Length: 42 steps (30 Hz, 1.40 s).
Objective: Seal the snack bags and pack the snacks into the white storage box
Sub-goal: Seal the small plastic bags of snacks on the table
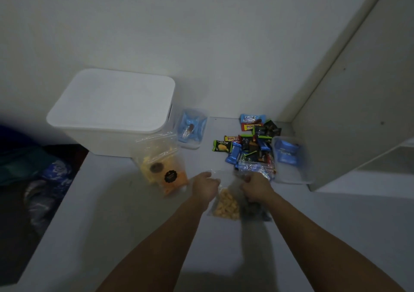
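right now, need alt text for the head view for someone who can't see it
Two bare hands, left hand and right hand, pinch the top of a clear zip bag of yellow snacks on a pale table. A lidded white storage box stands far left, a pile of wrapped candies far right.

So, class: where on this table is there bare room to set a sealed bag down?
Bare table lies in front of the white box, left of the orange bag, and near the right forearm. It is crowded between the hands and the wrapped snack pile.
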Available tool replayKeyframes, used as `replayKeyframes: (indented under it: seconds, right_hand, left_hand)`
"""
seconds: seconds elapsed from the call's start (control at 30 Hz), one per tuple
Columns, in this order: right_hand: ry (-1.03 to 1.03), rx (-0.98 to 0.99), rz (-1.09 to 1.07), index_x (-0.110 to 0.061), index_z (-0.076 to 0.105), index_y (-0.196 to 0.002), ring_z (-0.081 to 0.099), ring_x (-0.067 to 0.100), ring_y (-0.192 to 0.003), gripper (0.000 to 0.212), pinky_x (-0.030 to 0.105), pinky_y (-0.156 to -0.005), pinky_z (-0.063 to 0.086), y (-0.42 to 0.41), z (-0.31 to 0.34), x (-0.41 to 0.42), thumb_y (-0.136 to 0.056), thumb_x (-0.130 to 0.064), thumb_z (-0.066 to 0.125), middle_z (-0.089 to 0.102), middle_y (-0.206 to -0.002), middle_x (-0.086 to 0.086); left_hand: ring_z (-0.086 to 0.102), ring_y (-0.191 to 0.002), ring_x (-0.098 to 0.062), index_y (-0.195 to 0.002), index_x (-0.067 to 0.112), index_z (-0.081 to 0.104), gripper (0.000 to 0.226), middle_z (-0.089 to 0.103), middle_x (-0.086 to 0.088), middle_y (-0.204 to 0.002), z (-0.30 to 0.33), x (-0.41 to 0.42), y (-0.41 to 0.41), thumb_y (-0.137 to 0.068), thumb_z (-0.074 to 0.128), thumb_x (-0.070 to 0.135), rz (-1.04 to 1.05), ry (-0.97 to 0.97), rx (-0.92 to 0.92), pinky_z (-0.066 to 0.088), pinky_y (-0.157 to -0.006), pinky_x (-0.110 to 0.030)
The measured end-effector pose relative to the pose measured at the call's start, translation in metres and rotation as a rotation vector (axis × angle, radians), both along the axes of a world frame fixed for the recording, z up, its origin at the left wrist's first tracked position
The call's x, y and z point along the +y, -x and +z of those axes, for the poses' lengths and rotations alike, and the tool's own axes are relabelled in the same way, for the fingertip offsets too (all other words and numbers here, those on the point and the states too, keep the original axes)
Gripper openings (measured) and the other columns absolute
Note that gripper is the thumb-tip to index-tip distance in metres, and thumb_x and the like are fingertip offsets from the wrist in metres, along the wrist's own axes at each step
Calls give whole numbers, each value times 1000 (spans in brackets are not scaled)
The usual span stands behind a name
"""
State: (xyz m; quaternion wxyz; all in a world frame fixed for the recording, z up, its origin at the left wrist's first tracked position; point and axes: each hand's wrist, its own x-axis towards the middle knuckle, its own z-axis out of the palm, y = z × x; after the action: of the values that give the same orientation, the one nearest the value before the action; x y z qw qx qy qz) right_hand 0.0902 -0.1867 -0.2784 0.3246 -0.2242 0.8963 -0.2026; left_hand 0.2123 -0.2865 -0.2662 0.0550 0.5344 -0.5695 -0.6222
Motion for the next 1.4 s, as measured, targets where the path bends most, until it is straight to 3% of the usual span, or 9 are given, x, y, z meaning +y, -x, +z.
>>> replayKeyframes:
  seconds: [0.13, 0.2, 0.4, 0.53, 0.7, 0.8, 1.0, 1.17, 1.4]
  right_hand:
    - [68, -23, -46, -10, 71, -101, 65, 22, -94, 24, 34, -86, 53, 7, -6, -1, -82, -9, 58, 71, -100, 9]
    - [77, -34, -67, -10, 69, -99, 63, 21, -93, 18, 37, -88, 53, 9, -6, -3, -83, -11, 60, 67, -95, 5]
    - [438, -155, -95, -10, 69, -94, 63, 17, -81, 9, 33, -76, 54, 3, 6, -13, -89, -9, 61, 66, -83, 3]
    - [610, -167, -113, -5, 71, -100, 68, 27, -86, 15, 36, -76, 59, -4, 17, -23, -87, -4, 63, 70, -88, 10]
    - [719, -56, -101, -8, 73, -104, 71, 25, -87, 20, 43, -83, 58, -14, 25, -29, -85, -6, 66, 74, -96, 10]
    - [759, -61, -104, -10, 72, -107, 69, 17, -94, 23, 40, -86, 58, -17, 30, -31, -85, -8, 67, 74, -102, 7]
    - [854, -64, -118, -5, 73, -100, 70, 19, -86, 19, 30, -78, 58, -16, 48, -27, -82, -4, 69, 74, -94, 12]
    - [855, -123, -114, -3, 73, -90, 67, 20, -78, 8, 32, -73, 57, -9, 60, -24, -82, -3, 69, 73, -85, 15]
    - [815, -162, -79, -11, 72, -78, 67, 6, -68, 9, 17, -62, 56, -4, 80, -18, -81, -3, 70, 72, -75, 3]
  left_hand:
    - [57, -76, -25, -88, 4, 65, 4, 63, -17, -85, -2, -1, -2, -85, 65, 1, 39, 20, 81, 47, -61, -25]
    - [56, -65, -21, -70, 9, 61, 18, 61, -11, -73, -5, -5, -4, -84, 62, -2, 36, 21, 98, 45, -52, -23]
    - [57, -66, -18, -73, 12, 63, 17, 62, -7, -73, 6, -23, -21, -82, 66, -2, 123, 45, 211, 47, -59, -27]
    - [63, -73, -17, -96, 9, 72, 14, 71, -8, -85, 9, -28, -26, -83, 67, 6, 279, 202, 205, 55, -75, -34]
    - [65, -97, -8, -116, 18, 68, 30, 70, 5, -105, 15, -24, -29, -87, 63, 10, 253, 321, 236, 50, -88, -22]
    - [66, -93, -9, -118, 13, 67, 30, 70, 2, -105, 22, -21, -28, -89, 61, 7, 225, 370, 276, 51, -78, -10]
    - [68, -80, -21, -85, 23, 72, 19, 74, -7, -86, 32, -24, -31, -83, 67, 4, 288, 407, 393, 56, -80, -35]
    - [66, -67, -12, -85, 3, 70, 7, 70, -10, -75, 43, -29, -31, -80, 71, -1, 320, 332, 484, 55, -78, -34]
    - [66, -70, -18, -71, 12, 70, 15, 70, -9, -71, 54, -32, -23, -78, 71, -2, 283, 251, 520, 57, -83, -46]
